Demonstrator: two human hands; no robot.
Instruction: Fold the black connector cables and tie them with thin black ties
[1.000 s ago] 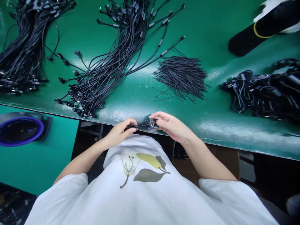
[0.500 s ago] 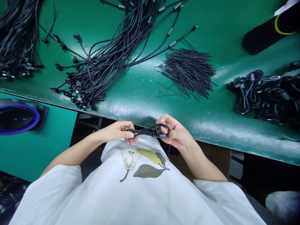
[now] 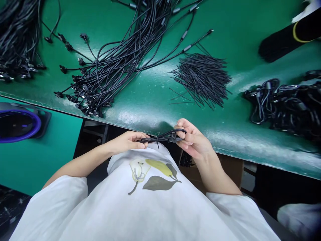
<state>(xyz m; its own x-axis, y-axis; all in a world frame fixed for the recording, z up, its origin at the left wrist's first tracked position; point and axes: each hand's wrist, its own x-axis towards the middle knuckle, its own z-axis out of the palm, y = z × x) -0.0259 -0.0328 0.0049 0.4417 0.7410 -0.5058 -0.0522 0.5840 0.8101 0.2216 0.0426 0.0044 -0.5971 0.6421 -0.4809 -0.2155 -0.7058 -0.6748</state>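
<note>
While the left hand point(image 3: 131, 140) pinches one end of the folded cable point(image 3: 164, 137) at the table's point(image 3: 150, 97) near edge, the right hand point(image 3: 197, 142) grips the other, beside the plug point(image 3: 173, 136). Probably light, springy and sturdy; best held at the tied middle. Counted: one folded cable, two cable heaps point(image 3: 125, 55), one tie pile point(image 3: 202, 78), one coiled-cable heap point(image 3: 288, 103), one black roll point(image 3: 278, 45).

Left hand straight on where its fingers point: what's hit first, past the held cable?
Likely the right hand, holding the other end of the same bundled cable; depth is hard to judge here.
</note>
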